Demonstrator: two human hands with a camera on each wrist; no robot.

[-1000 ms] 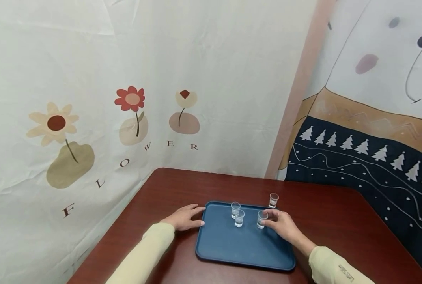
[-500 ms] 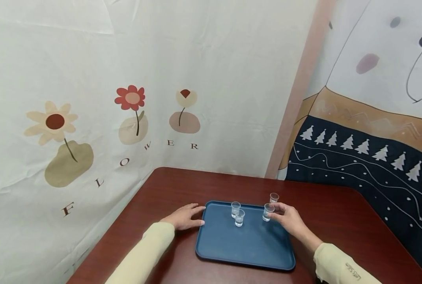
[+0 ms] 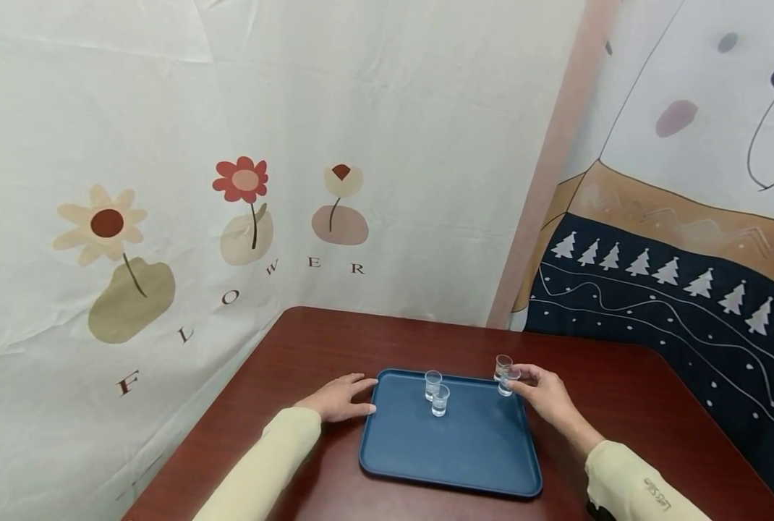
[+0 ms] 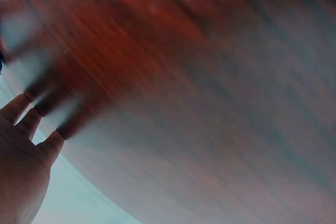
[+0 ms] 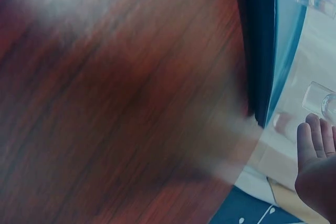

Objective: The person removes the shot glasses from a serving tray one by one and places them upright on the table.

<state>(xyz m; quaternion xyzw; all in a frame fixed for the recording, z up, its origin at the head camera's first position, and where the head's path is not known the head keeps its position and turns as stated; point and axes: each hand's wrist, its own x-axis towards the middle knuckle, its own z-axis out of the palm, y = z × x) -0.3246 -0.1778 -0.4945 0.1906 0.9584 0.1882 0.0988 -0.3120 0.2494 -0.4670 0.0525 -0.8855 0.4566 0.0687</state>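
A small clear shot glass (image 3: 507,386) with clear liquid in it is pinched between the thumb and fingers of my right hand (image 3: 546,393), over the far right corner of the blue tray (image 3: 452,456). Close behind it, another shot glass (image 3: 503,362) stands beyond the tray's far rim. Two more shot glasses, a rear one (image 3: 432,380) and a front one (image 3: 440,403), stand upright close together on the tray. My left hand (image 3: 338,399) rests at the tray's left rim, fingers spread and fairly straight. In the right wrist view, the pinched glass (image 5: 316,97) shows beside the fingertips.
The tray lies on a dark red-brown wooden table (image 3: 335,336). Behind the table hangs a white cloth (image 3: 426,145) printed with flowers and letters. To the right is a bear-patterned cloth (image 3: 686,239) with a dark blue band of white trees.
My right hand has carried its shot glass rightward and away from me, from over the tray to its far right corner, beside the rear glass. The left hand has stayed put.
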